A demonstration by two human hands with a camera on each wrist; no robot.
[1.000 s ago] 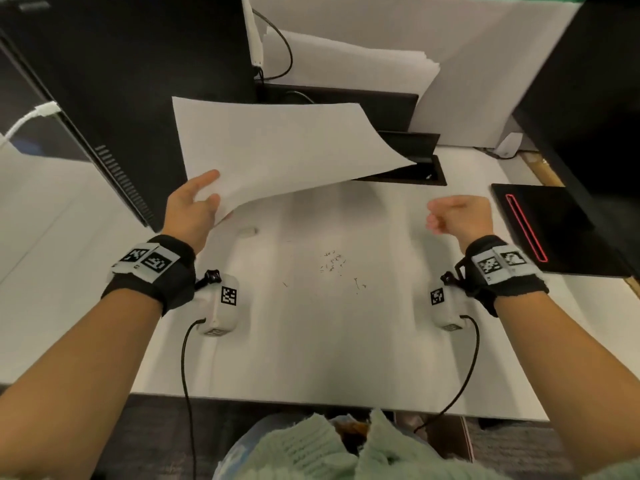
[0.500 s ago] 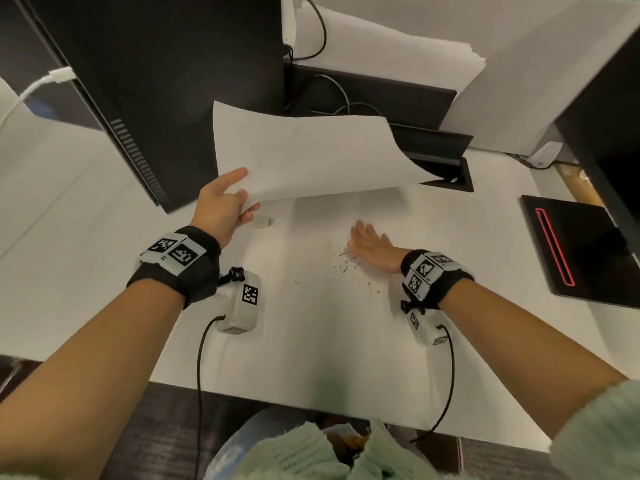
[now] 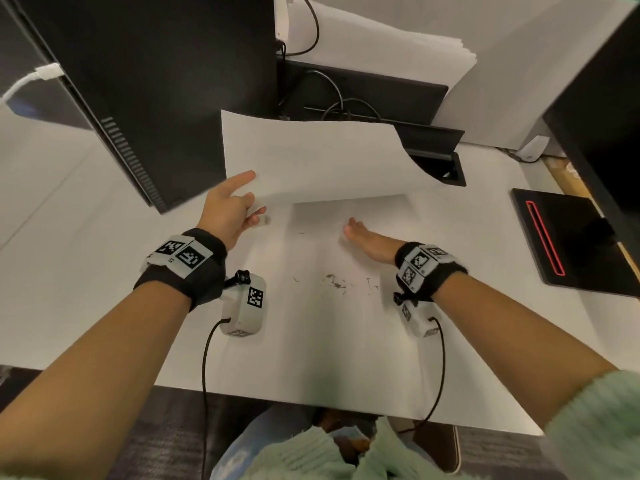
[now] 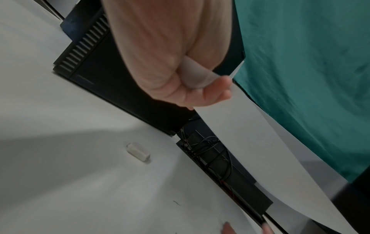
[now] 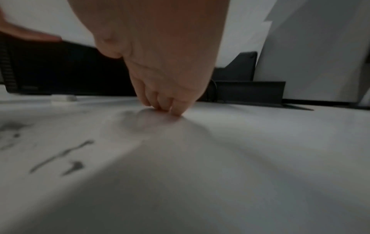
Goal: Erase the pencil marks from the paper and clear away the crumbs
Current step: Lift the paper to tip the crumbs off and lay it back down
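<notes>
Head view: my left hand [image 3: 231,206] pinches the near-left corner of the white paper sheet [image 3: 311,161], lifted clear of the white desk [image 3: 311,358]; my right hand [image 3: 367,239], fingers flat on the desk, has the dark eraser crumbs [image 3: 335,281] nearer me and leftward. Left wrist view: thumb and fingers clamp the sheet; small white eraser [image 4: 138,151] lies below. Right wrist view: fingertips [image 5: 177,110] touch the desk, crumbs to their left.

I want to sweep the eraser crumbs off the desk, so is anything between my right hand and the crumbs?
Nothing visible. The right hand rests on the bare desk, and the crumbs lie just toward you from it. The left hand holds the paper lifted clear, and the eraser lies off to the left.
</notes>
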